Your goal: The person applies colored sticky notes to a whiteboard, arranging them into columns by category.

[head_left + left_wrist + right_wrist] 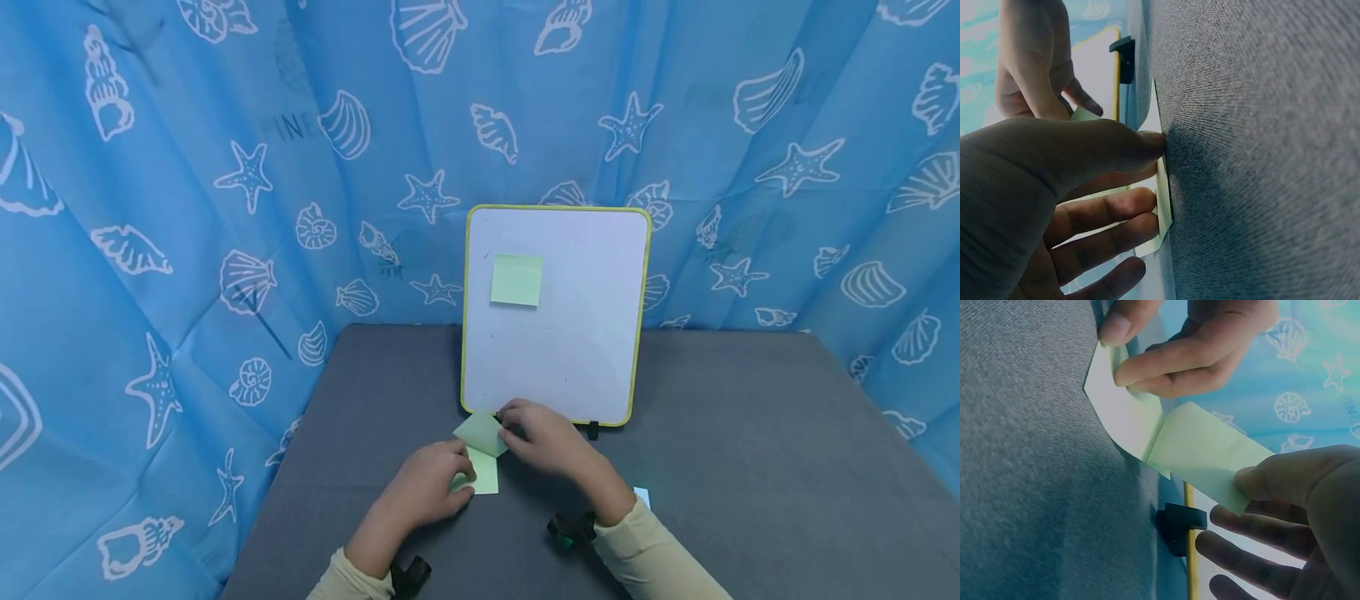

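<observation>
A light green sticky note pad lies on the grey table just in front of the whiteboard. My left hand holds the pad at its near left side, thumb at one edge and fingers over it, as the left wrist view shows. From the pad's far side a green sticky note angles up, its lower edge still at the pad. My right hand pinches a corner of this note between thumb and index finger, with the other fingers spread behind.
The yellow-rimmed whiteboard stands upright on black feet just beyond my hands. One green note sticks to its upper left. A pale blue paper piece shows beside my right sleeve. A blue seashell curtain hangs behind.
</observation>
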